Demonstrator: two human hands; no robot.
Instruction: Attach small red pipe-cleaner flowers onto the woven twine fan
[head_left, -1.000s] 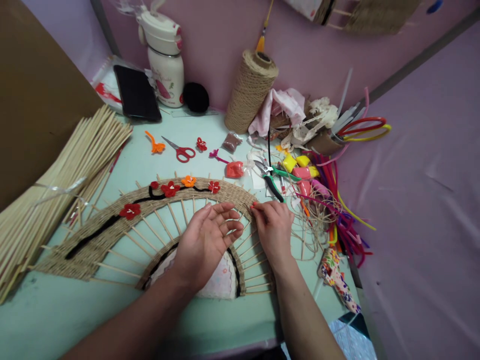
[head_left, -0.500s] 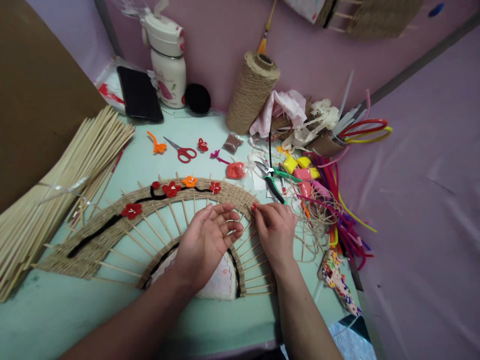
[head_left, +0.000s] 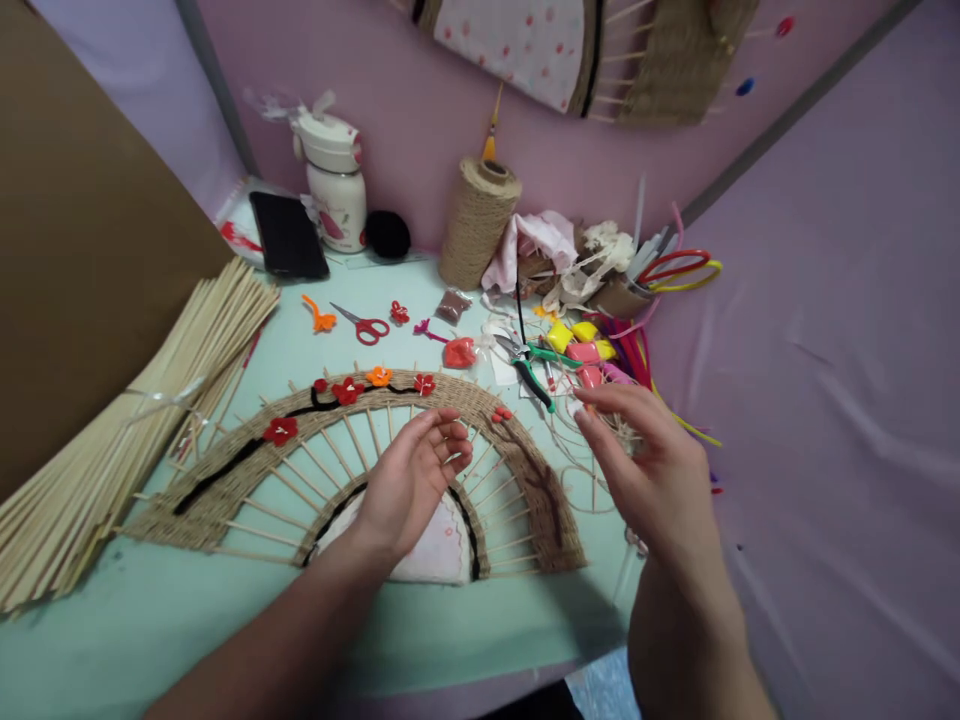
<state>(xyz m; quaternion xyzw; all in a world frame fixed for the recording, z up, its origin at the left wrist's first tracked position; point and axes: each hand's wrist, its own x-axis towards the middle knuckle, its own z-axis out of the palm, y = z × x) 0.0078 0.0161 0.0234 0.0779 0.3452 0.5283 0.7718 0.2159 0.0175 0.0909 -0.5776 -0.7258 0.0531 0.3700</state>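
A woven fan-shaped piece of twine and thin sticks (head_left: 484,398) lies on the table, bearing red and orange flowers and a black stem on its left part. On its right part are a brown branch shape (head_left: 544,475) and a few small orange-red petals (head_left: 501,413). My left hand (head_left: 409,480) hovers over the fan's middle, palm turned inward, fingers loosely curled and apart, holding nothing. Right of the fan, my right hand (head_left: 652,460) is raised clear of it, thumb and forefinger slightly apart with nothing visible between them.
Green-handled pruning shears (head_left: 532,372), red scissors (head_left: 369,330) and small clay packets (head_left: 459,352) lie behind the fan. Along the wall stand a twine spool (head_left: 480,225), a bottle (head_left: 335,205) and a phone (head_left: 289,235). Bundled sticks (head_left: 142,420) lie left.
My right hand has lifted off the fan's right arc and moved right, uncovering the petals and brown branch. My left hand stays nearly in place. The view has tilted up.
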